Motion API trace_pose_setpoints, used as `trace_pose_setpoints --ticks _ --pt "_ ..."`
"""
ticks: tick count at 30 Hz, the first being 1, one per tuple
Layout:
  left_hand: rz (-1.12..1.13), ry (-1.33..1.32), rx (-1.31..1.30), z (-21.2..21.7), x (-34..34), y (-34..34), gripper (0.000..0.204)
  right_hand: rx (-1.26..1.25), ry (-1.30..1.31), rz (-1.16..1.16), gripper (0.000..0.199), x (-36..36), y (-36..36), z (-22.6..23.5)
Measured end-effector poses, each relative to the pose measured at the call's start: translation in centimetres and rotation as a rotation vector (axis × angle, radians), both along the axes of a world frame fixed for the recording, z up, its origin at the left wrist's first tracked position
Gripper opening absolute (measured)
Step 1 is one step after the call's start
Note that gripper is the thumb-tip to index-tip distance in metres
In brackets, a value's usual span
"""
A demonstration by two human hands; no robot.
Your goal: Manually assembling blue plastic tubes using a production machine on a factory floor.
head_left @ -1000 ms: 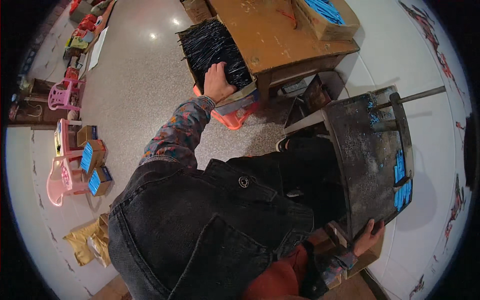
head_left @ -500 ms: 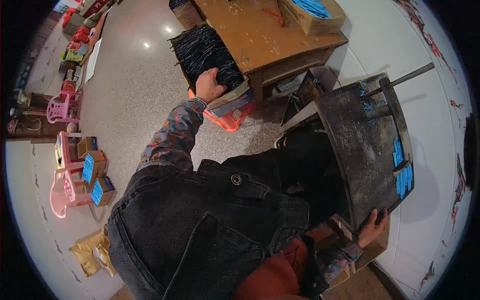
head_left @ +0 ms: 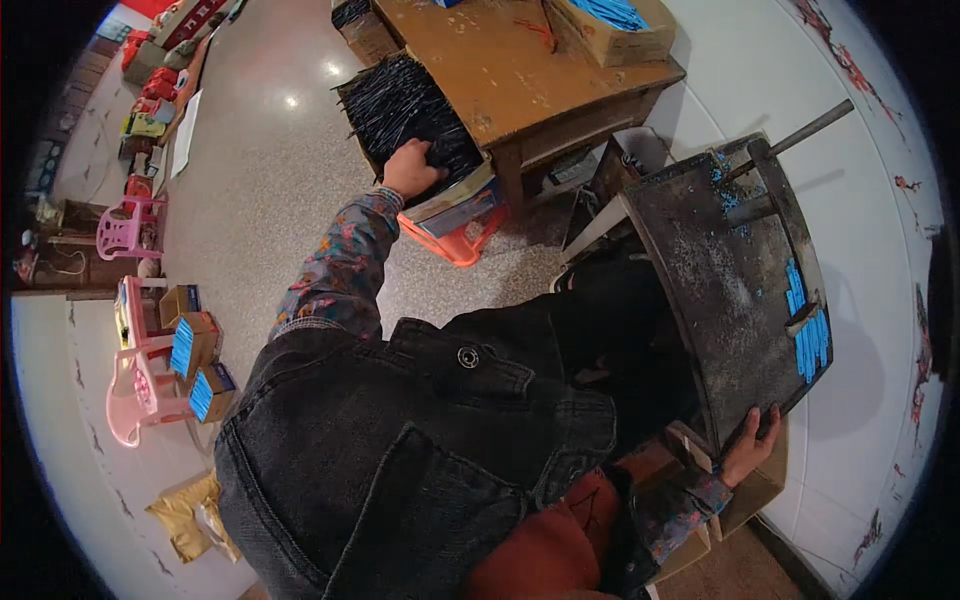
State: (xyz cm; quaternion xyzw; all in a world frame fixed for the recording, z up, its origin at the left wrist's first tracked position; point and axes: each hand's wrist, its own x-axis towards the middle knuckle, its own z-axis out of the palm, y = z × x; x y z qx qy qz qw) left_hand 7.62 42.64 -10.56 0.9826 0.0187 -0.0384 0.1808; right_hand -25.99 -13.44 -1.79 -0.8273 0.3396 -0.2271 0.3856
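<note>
At the near end of a cardboard box (head_left: 468, 188) full of thin black sticks (head_left: 400, 100), my left hand (head_left: 410, 168) is down among the sticks. Its fingers are curled and their tips hidden, so I cannot make out what they hold. The box rests on an orange plastic stool (head_left: 462, 240). My right hand (head_left: 750, 448) lies at the near corner of a dark work board (head_left: 730, 310), fingers apart and touching its edge. On the board's right side, a row of blue sticks (head_left: 808, 330) lies under a small wooden piece (head_left: 801, 319).
A rod-like handle (head_left: 805, 135) juts from the board's far end toward the wall. Beyond stands a brown wooden table (head_left: 500, 70) with a box of blue sticks (head_left: 625, 40). At left are pink chairs (head_left: 140, 400) and small boxes of blue sticks (head_left: 205, 390).
My left hand has shifted slightly within the black sticks, its fingers curled deeper. The right hand stays at the board's corner. The whole view has shifted a little.
</note>
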Motion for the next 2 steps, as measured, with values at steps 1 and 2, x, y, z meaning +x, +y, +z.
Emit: trace_pose_setpoints --ticks 1,2 --pt "-0.061 -0.014 0.083 -0.36 0.01 -0.01 0.044 0.004 0.004 -0.002 0.046 -0.10 -0.06 -0.03" --pt "-0.122 -0.028 0.165 -0.85 0.00 -0.09 0.048 0.009 0.009 -0.003 0.046 -0.25 -0.14 -0.06"
